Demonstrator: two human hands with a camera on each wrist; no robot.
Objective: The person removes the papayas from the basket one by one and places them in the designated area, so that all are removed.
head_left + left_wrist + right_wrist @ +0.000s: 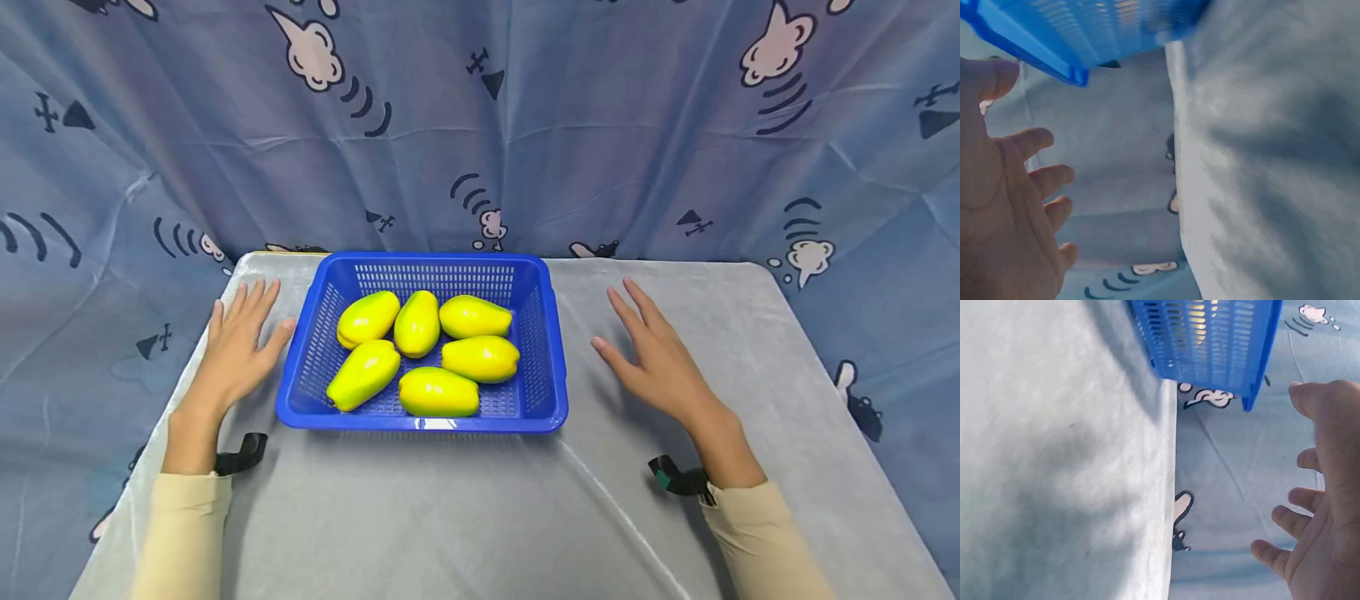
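A blue plastic basket (422, 423) with slotted walls sits toward the back of the table, holding several yellow-green papayas (480, 359). Just left of it, my left hand (238, 348) hovers palm down with fingers spread, its thumb close to the basket's side. My right hand (656, 358) is held off to the right, farther from the basket, fingers extended and holding nothing. In the left wrist view the basket's corner (1079, 72) shows beyond the thumb. The right wrist view shows the basket's slotted side wall (1210, 344) past my right thumb.
A pale grey cloth (420, 517) covers the table, with a crease running toward the front right. Behind and at both sides hangs a blue patterned curtain (600, 150). Black wrist straps (242, 454) sit on both wrists.
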